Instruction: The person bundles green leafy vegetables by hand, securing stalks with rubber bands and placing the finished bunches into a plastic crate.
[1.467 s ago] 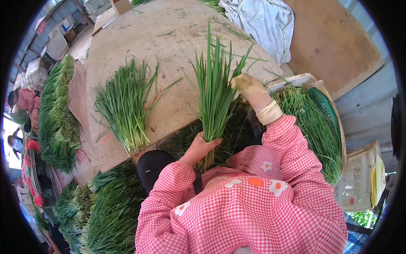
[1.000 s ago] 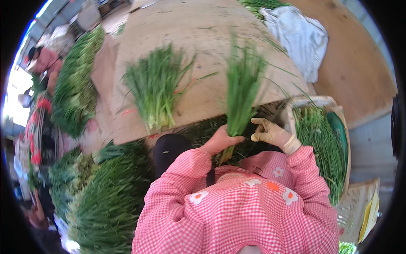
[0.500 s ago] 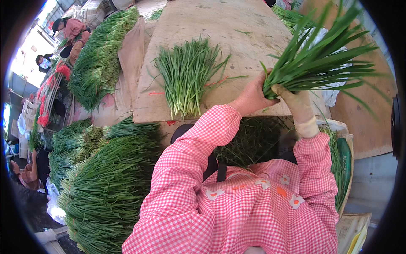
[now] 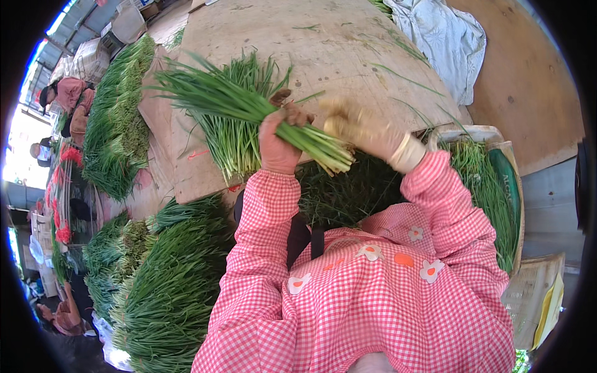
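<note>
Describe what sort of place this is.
Probably a produce sorting shed: the left hand grips a bunch of greens by a wooden work surface, with a large heap of similar greens at lower left.

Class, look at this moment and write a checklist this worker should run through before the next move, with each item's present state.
1. Held bunch gripped: ok, the left hand is closed around its stalks.
2. Right hand free of stalks: cannot tell, its gloved fingers are blurred near the cut ends.
3. Held bunch tied: cannot tell, the left hand hides part of it.
4. Second bunch uncovered: not ok, the held leaves overlap it in this view.
5. Board free of loose blades: not ok, stray blades lie on it.
</note>
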Available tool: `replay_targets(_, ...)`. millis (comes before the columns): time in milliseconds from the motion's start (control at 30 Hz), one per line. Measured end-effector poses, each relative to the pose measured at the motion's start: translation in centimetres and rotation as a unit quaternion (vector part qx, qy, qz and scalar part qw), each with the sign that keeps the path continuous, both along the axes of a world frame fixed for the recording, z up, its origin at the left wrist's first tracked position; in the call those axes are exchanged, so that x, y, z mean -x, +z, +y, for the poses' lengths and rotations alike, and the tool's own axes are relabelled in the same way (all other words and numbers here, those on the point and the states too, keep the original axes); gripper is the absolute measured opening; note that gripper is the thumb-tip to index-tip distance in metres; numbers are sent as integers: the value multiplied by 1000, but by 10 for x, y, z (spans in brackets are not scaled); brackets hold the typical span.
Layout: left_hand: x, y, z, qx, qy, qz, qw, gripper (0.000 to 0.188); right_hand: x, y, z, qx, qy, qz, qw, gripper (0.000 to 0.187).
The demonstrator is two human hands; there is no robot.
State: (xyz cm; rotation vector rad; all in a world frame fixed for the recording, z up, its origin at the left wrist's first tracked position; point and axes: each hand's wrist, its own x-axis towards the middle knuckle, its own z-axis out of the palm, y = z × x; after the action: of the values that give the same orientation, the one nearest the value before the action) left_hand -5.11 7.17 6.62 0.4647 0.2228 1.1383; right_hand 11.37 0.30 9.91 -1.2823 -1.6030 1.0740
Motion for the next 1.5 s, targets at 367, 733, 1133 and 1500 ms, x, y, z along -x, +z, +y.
replay_targets(367, 26, -15, -10, -18, -110, -136, 984, 34, -21, -62, -78, 162, -47, 149, 974, 22)
replay_targets(733, 27, -14, -13, -38, -164, -197, 966, 26, 17, -54, -99, 142, 38, 100, 984, 25)
replay_targets(1133, 6, -23, -36, 6, -111, -159, 981, 18, 44, -47, -60, 29, -88, 134, 987, 17)
replay_targets(1500, 27, -23, -29, 32, -133, -124, 983, 13, -44, -91, -99, 91, -87, -358, 925, 12)
